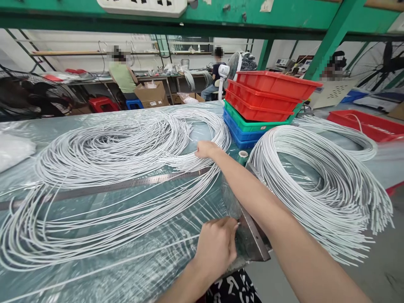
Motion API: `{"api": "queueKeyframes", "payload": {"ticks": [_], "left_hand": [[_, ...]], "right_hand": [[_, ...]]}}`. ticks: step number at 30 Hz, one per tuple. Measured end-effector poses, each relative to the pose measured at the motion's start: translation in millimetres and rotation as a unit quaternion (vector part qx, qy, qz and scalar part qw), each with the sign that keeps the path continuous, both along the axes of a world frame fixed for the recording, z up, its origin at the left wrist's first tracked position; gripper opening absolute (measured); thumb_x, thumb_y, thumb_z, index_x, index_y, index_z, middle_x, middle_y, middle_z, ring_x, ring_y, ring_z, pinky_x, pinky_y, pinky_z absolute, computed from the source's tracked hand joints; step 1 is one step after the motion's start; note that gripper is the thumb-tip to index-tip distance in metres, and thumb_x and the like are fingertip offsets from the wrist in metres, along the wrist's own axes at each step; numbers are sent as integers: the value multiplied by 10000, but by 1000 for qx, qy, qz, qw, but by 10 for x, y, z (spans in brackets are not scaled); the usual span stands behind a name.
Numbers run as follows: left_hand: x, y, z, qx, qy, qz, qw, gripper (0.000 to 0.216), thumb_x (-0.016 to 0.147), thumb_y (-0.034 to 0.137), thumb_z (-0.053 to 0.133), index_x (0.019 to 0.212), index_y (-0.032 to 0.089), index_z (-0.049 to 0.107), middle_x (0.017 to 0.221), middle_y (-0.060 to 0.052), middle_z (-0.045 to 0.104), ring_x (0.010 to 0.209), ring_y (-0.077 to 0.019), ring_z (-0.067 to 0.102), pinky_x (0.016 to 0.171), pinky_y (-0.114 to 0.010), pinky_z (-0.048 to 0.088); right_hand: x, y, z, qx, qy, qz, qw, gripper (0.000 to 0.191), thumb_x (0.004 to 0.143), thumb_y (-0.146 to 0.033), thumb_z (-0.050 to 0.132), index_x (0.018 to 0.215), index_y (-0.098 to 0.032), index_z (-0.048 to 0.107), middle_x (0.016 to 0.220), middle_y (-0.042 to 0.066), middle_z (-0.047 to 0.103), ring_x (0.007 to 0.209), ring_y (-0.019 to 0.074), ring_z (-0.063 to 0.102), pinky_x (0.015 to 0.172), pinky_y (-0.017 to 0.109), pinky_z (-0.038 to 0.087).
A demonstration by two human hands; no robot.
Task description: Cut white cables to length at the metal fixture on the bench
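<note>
My left hand [216,244] is closed in a pinch on a white cable [164,251], which trails off to the lower left over the table. Its fingertips are beside an angled metal plate [257,242] at the table's edge. Farther forward, my right hand [206,149] has its fingers curled at a bundle of white cables [184,162]; what exactly they grip is hidden. Beneath that bundle runs a long steel ruler [135,182]. A large coil of white cables [72,151] lies to the left, and loose looped cables [126,227] spread nearer me.
Right of my right forearm lies another thick coil of white cables [284,168], its ends hanging past the edge. Stacked red, green and blue bins [261,99] stand behind, near a small roll [243,155]. A green frame [214,17] crosses overhead. Two people sit at far benches.
</note>
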State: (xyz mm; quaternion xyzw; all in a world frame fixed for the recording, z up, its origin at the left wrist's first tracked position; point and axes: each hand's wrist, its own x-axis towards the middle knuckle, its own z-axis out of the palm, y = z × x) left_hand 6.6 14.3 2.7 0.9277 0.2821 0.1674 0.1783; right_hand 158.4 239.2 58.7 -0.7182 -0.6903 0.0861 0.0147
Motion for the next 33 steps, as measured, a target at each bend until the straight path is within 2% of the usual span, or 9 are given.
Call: {"api": "queueKeyframes", "payload": {"ticks": [14,33], "left_hand": [[-13,-11,13,3,-8,4,1000,234,897,103,343,690,211,354,594,20,451,475,-130,348,509,-272,184],[-4,-3,12,-6,2,8,1000,251,904,116,322,672,210,308,571,32,386,463,-127,268,491,-263,174]], "right_hand": [[-13,-1,10,-4,1,2,1000,324,875,-277,557,1147,-155,685,1168,145,645,1107,286,599,905,347,485],[-16,0,23,-6,0,3,1000,311,879,-276,555,1131,-153,689,1141,138,657,1078,285,612,883,346,495]]}}
